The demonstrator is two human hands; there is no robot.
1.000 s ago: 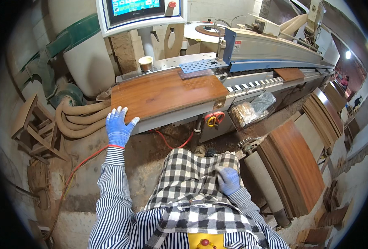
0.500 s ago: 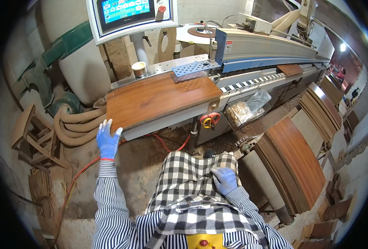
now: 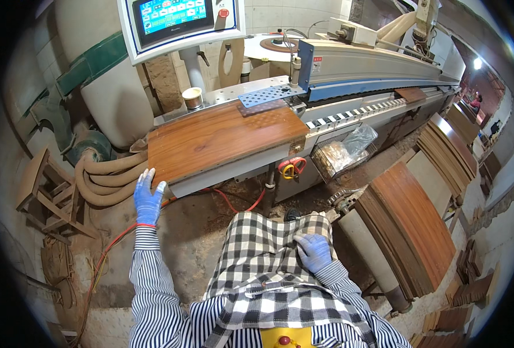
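Note:
A reddish-brown wood-grain panel (image 3: 222, 139) lies flat on the near end of a long edge-working machine. My left hand (image 3: 148, 200), in a blue glove with white fingertips, rests open at the panel's near left corner, fingers stretched along the edge. Part of the panel's far right side sits under a blue perforated guard (image 3: 271, 94). My right hand (image 3: 313, 253), in a matching glove, lies on the black-and-white checked apron (image 3: 257, 249) over my lap, loosely spread and holding nothing. Farther along the machine rides a smaller brown board (image 3: 411, 95).
A control screen (image 3: 173, 17) stands behind the panel, near a small open tin (image 3: 192, 97). Red-and-yellow-handled scissors (image 3: 292, 167) hang on the machine's front, beside a wire basket (image 3: 342, 153) of scraps. Stacked panels (image 3: 416, 217) lie on rollers at right; hoses (image 3: 103, 180) and a wooden stool (image 3: 51, 185) stand left.
The smaller board has travelled a little farther away along the machine. Both hands and the large panel keep about the same places; the view has shifted slightly.

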